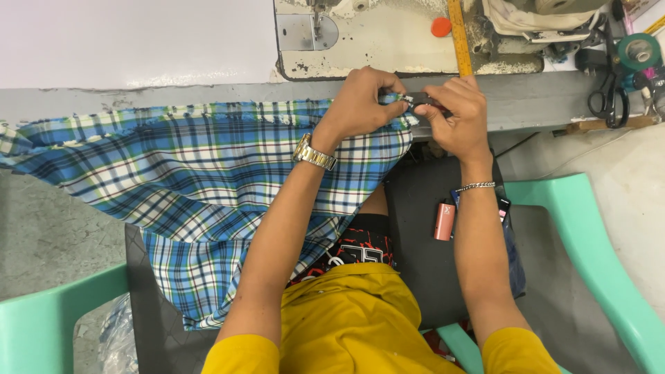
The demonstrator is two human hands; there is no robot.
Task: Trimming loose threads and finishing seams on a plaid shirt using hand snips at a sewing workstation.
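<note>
Two hands, left hand (360,104) and right hand (454,114), pinch one plaid cloth (201,173) edge.

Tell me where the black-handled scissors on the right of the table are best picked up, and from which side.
Grip the scissors by the two black loop handles, which lie at the near end, toward the table edge. The blades point away, up toward the green tape roll. Best come from above on the near side, fingers through the loops.
</note>
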